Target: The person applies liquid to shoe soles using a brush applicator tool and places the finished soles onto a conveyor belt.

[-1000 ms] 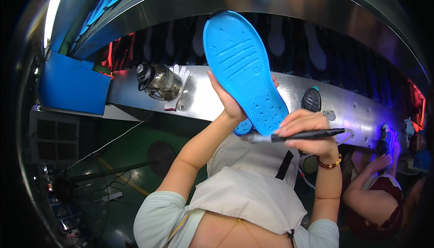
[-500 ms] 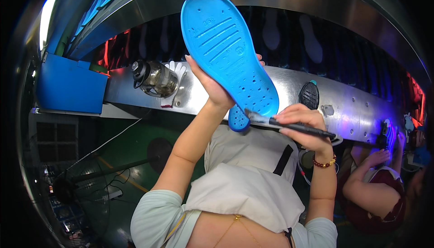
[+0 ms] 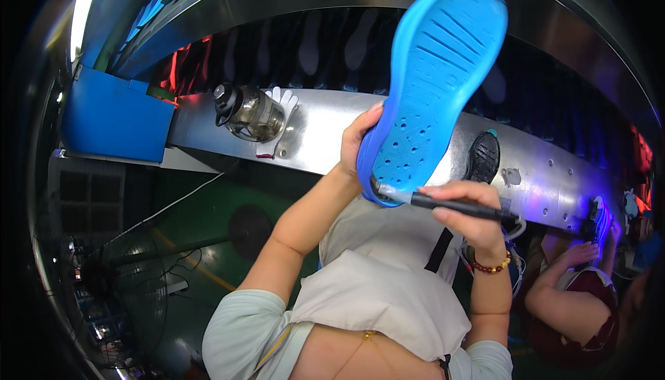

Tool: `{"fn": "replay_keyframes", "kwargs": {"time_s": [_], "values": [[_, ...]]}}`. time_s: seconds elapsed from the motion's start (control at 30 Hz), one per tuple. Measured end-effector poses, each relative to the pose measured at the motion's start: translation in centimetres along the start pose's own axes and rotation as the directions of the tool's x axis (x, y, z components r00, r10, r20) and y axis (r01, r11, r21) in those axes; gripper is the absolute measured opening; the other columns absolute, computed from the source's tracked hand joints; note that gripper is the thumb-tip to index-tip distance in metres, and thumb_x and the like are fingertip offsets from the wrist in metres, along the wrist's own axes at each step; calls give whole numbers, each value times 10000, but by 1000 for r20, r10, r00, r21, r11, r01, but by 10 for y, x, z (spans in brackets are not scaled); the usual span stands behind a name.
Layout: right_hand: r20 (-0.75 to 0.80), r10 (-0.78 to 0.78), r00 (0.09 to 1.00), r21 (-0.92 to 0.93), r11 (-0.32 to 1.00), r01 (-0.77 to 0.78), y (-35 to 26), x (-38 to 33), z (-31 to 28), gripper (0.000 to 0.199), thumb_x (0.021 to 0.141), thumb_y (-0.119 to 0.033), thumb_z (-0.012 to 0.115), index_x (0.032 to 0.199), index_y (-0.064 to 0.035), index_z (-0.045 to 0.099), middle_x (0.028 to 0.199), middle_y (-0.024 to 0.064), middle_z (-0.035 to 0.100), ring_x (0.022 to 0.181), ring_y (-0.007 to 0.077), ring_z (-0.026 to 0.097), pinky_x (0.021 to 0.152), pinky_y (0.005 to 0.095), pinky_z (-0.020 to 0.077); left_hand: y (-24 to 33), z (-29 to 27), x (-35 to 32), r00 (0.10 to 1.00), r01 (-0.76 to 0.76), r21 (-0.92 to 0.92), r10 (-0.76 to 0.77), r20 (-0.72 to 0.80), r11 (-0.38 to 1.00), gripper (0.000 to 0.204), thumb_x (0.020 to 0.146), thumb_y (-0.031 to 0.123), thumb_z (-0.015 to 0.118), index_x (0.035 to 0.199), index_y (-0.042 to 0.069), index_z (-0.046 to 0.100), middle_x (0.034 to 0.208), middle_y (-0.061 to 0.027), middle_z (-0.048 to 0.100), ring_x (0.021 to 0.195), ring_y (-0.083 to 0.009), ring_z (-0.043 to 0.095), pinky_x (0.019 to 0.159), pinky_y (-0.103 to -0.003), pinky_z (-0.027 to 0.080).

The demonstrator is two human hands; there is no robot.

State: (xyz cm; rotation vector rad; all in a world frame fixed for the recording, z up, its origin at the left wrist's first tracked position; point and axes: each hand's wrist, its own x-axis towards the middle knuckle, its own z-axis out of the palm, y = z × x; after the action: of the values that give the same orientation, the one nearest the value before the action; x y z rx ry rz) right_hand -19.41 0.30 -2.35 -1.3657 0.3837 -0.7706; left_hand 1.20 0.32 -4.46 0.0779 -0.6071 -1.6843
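I see the left hand (image 3: pixel 359 146) clamped on a blue shoe sole (image 3: pixel 433 89), fingers wrapped round its lower edge near the heel, thumb side against the rim. The sole is held up off the bench, tread face toward the camera, its toe tilted up and to the right, its heel lowest. It sits in the air above the near edge of the steel bench (image 3: pixel 325 134), not resting on it.

The right hand (image 3: pixel 467 210) is closed round a thin black tool (image 3: pixel 450 205), held roughly level. The tool's pale tip meets the heel end of the sole, just beside the left hand's fingers. Whether the tip carries a brush or a blade I cannot tell. A bead bracelet (image 3: pixel 493 267) sits on the right wrist.

On the bench, toward its left end, a clear lidded jar (image 3: pixel 248 111) stands with a white glove (image 3: pixel 280 99) just behind it. A black sole (image 3: pixel 483 158) lies on the bench right of the blue one, partly hidden by it. A blue box (image 3: pixel 114 117) is fixed at the left end of the bench. At the far right end, another person's hand (image 3: pixel 582 252) rests by the bench edge, well apart from the work in hand.
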Motion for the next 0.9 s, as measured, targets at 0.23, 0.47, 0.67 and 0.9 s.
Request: {"fn": "replay_keyframes", "kwargs": {"time_s": [0.23, 0.47, 0.67, 0.9], "values": [[73, -58, 996, -294, 953, 77, -11, 7, -17, 200, 682, 60, 637, 879, 25, 636, 911, 162, 643, 866, 226, 629, 780, 288, 489, 7, 6, 9, 914, 365, 84, -339, -223, 927, 419, 860, 285, 452, 1167, 2, 491, 1047, -141, 585, 890, -222, 591, 809, -342, 475], [426, -95, 900, -262, 939, 223, -33, 4, -23, 207, 680, 10, 672, 885, -2, 642, 923, 135, 645, 851, 235, 638, 759, 293, 511, 17, 19, 15, 647, 684, 7, -601, -470, 730, 443, 806, 315, 567, 1133, 17, 535, 1057, -126, 579, 906, -206, 580, 793, -328, 466], [403, 21, 915, -456, 871, 180, -30, 5, -29, 190, 700, 12, 630, 887, -19, 643, 950, 120, 643, 855, 247, 635, 733, 287, 506, 15, 17, 19, 518, 838, 177, -651, -555, 516, 423, 781, 306, 616, 1063, -4, 559, 995, -120, 591, 875, -188, 570, 788, -300, 445], [327, -60, 943, -518, 823, 232, -27, 5, -38, 193, 718, 30, 612, 900, -27, 638, 928, 120, 646, 870, 231, 632, 770, 291, 503, 36, 20, 21, 458, 858, 115, -647, -609, 500, 479, 763, 334, 620, 1090, -8, 548, 1045, -144, 575, 903, -206, 565, 802, -319, 448]]}}
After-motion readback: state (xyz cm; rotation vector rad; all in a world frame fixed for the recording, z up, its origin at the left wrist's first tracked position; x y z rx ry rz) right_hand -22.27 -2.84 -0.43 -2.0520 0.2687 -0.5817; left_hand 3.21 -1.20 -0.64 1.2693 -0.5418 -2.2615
